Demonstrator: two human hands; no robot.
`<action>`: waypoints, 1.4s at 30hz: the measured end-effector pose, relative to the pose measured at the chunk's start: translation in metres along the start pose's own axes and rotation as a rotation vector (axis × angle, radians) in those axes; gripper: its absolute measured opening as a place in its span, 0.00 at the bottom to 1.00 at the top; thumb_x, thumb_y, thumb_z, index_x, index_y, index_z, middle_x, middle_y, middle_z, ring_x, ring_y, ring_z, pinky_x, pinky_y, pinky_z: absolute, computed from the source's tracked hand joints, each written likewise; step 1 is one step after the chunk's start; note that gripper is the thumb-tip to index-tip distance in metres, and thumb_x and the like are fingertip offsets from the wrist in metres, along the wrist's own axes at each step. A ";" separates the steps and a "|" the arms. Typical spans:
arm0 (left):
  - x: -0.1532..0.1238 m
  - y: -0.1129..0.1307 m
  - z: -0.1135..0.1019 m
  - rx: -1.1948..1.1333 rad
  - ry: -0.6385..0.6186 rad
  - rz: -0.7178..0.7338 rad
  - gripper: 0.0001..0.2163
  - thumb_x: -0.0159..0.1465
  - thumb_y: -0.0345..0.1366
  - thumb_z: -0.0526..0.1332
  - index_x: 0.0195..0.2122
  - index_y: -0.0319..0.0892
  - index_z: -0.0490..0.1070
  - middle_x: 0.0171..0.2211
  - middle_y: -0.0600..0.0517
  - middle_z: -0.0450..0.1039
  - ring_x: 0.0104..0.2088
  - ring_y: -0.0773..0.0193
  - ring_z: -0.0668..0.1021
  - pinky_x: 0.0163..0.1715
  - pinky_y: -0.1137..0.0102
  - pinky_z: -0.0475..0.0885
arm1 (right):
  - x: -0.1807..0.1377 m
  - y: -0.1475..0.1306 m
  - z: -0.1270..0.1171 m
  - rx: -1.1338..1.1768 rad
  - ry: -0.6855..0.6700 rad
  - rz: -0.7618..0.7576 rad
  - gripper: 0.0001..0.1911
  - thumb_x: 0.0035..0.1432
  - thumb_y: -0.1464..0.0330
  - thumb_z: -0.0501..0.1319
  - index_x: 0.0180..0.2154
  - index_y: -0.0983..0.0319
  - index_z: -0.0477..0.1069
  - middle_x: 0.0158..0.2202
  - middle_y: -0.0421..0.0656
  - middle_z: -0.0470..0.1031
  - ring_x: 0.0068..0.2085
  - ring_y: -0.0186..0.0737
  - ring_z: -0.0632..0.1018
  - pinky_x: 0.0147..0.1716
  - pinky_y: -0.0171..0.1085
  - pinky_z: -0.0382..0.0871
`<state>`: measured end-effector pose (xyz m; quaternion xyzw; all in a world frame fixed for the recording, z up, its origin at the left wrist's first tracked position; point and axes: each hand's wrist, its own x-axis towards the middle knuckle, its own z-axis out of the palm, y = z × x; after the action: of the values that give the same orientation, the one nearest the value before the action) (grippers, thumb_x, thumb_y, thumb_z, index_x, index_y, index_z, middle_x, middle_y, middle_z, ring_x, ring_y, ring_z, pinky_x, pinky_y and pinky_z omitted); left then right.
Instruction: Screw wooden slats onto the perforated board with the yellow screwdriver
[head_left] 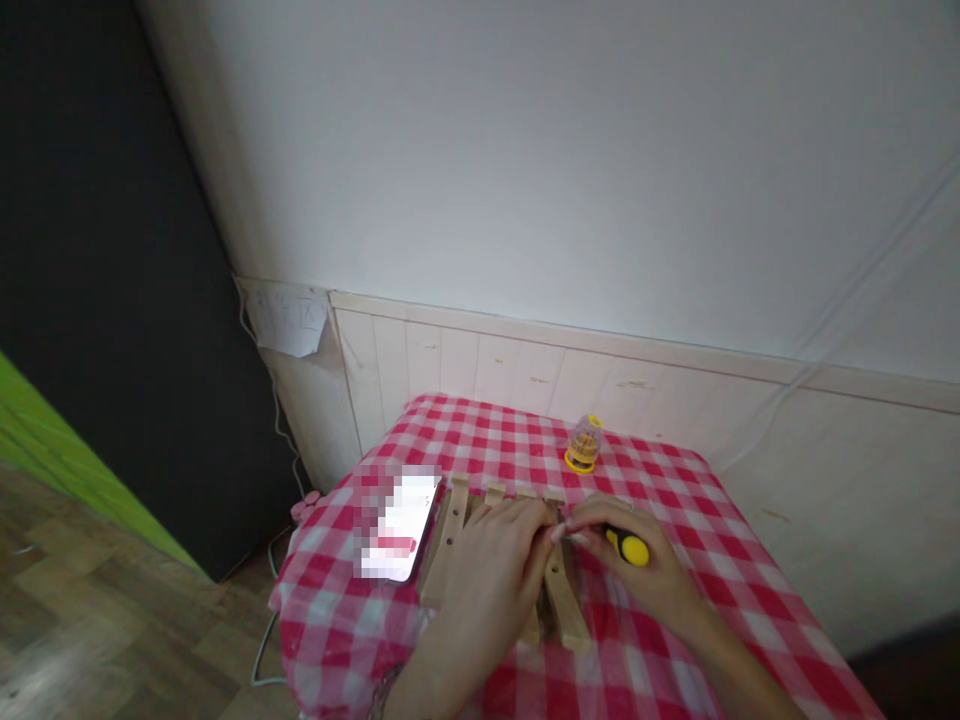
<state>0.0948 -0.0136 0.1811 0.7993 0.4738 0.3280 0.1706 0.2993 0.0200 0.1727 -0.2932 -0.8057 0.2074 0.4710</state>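
Observation:
A wooden slatted frame [451,525] lies on the table with the red and white checked cloth [675,500]. My left hand [491,560] rests flat on the frame, fingers stretched out over its slats. My right hand [637,560] is closed round a screwdriver with a yellow and black handle [628,546], its tip pointing left toward the frame near my left fingertips. Both forearms come in from the bottom edge.
A phone [401,525] with a lit screen lies left of the frame. A small yellow-based clear case of bits [583,445] stands at the back of the table. Behind is a white wall with panelling; a cable hangs down on the left by the wooden floor.

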 end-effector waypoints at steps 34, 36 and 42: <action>-0.006 0.000 0.005 0.176 -0.511 -0.058 0.38 0.51 0.56 0.79 0.59 0.40 0.78 0.65 0.40 0.74 0.65 0.39 0.74 0.69 0.48 0.64 | -0.039 0.044 0.013 -0.600 -0.431 -0.174 0.10 0.71 0.77 0.57 0.42 0.61 0.76 0.35 0.43 0.81 0.37 0.43 0.81 0.40 0.41 0.76; -0.008 -0.002 0.008 0.163 -0.491 -0.049 0.36 0.53 0.56 0.78 0.59 0.42 0.78 0.66 0.40 0.72 0.66 0.39 0.74 0.69 0.48 0.64 | -0.039 0.042 0.012 -0.617 -0.426 -0.197 0.10 0.73 0.74 0.57 0.40 0.60 0.76 0.34 0.42 0.81 0.36 0.42 0.80 0.39 0.40 0.75; -0.013 -0.007 0.014 0.113 -0.474 -0.031 0.30 0.59 0.51 0.75 0.61 0.46 0.77 0.67 0.45 0.72 0.66 0.42 0.74 0.68 0.49 0.66 | -0.039 0.042 0.010 -0.692 -0.385 -0.287 0.20 0.78 0.70 0.49 0.35 0.60 0.74 0.30 0.41 0.77 0.32 0.41 0.75 0.35 0.41 0.71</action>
<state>0.0950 -0.0211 0.1623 0.8547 0.4506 0.1017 0.2369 0.3173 0.0248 0.1173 -0.2748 -0.9338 -0.0922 0.2096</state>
